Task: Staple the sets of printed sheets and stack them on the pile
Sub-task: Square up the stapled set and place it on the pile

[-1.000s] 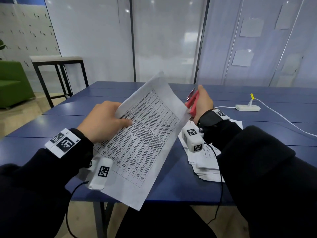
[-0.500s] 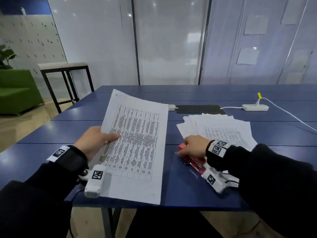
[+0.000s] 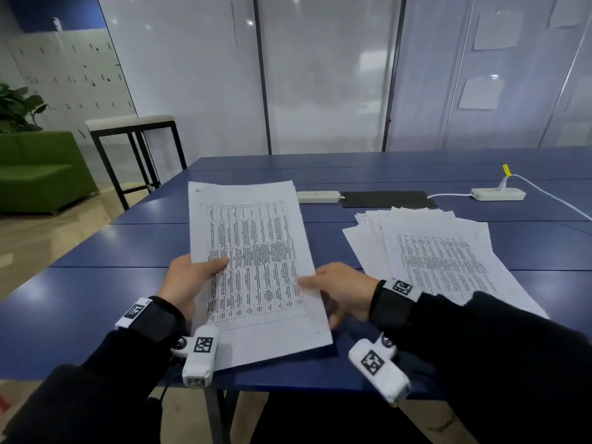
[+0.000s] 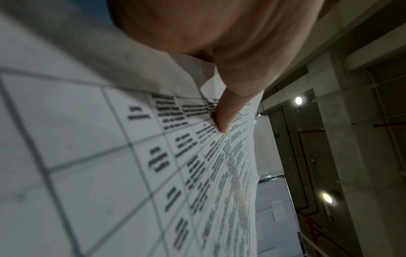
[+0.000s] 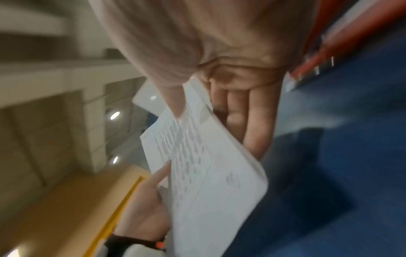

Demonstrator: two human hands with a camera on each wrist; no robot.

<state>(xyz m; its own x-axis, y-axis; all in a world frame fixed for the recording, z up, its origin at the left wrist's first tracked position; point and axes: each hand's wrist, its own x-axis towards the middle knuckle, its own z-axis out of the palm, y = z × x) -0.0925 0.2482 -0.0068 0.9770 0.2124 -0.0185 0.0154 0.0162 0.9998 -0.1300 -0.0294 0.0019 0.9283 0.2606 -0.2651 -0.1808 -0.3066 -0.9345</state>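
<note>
A set of printed sheets [image 3: 253, 251] with a table of text hangs just above the blue table [image 3: 128, 245], in front of me. My left hand [image 3: 192, 280] grips its left edge, thumb [image 4: 222, 113] on the print. My right hand [image 3: 336, 290] pinches the right edge, thumb [image 5: 173, 97] on top and fingers [image 5: 252, 121] under the paper [image 5: 208, 173]. The loose pile of sheets [image 3: 442, 251] lies fanned out to the right. The red stapler [image 5: 334, 43] lies on the table behind my right hand; the head view hides it.
At the back of the table lie a black mat [image 3: 387, 199] and two white power strips [image 3: 318, 197] [image 3: 498, 193], one with a cable running off to the right. Left of the table stand a high bench [image 3: 131, 123] and a green sofa [image 3: 38, 168].
The right hand lowered the red stapler from the raised sheets to the table by the pile, let it go and took the set's right edge. The set came down nearly flat.
</note>
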